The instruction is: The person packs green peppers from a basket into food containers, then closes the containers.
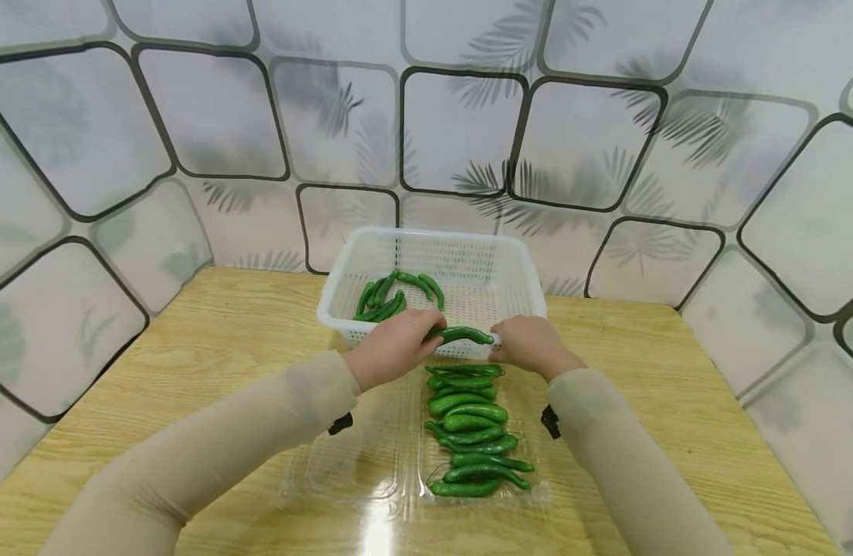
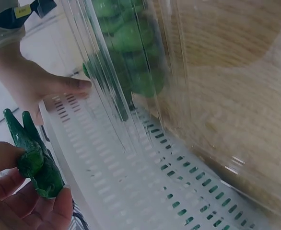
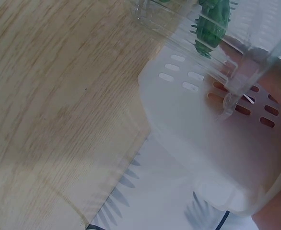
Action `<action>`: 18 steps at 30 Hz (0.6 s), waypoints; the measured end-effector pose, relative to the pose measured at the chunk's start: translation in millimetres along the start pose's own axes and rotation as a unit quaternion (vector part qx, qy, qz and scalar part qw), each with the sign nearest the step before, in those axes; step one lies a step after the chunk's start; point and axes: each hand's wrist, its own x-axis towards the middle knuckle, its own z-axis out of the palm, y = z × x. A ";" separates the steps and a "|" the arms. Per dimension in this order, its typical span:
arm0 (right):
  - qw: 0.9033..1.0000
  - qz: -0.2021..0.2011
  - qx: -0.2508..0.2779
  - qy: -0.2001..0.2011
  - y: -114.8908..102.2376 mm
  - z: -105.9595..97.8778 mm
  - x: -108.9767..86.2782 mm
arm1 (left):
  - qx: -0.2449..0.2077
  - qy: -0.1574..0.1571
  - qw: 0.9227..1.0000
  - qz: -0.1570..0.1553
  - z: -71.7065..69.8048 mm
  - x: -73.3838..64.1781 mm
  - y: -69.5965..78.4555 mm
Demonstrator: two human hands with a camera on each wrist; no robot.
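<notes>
My left hand (image 1: pixel 397 346) holds green chili peppers (image 1: pixel 464 333) above the front rim of a white perforated plastic basket (image 1: pixel 440 234). The left wrist view shows what look like two peppers (image 2: pixel 44 172) between thumb and fingers. At the basket's front right corner my right hand (image 1: pixel 534 345) grips the rim; in the right wrist view part of that hand (image 3: pixel 277 86) is seen around the basket wall (image 3: pixel 188 124). More chili peppers (image 1: pixel 385 309) lie in the basket's left part. In front of it, several peppers (image 1: pixel 471 422) lie in a column in a clear plastic tray (image 1: pixel 423 463).
The tray's clear lid half (image 1: pixel 350 463) lies spread out to the left on the wooden table (image 1: pixel 239 324). Patterned wall covering (image 1: pixel 461 131) rises behind the basket and along both sides of the table.
</notes>
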 end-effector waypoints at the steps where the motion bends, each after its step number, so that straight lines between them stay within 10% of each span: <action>1: 1.000 0.001 0.000 -0.002 0.0 0.0 0.2 | 0.000 -0.001 1.000 0.005 1.0 -0.4 0.7; 18: 0.999 -0.011 -0.001 0.031 2.0 4.6 1.4 | 0.003 -0.013 0.999 0.049 17.3 -8.0 9.6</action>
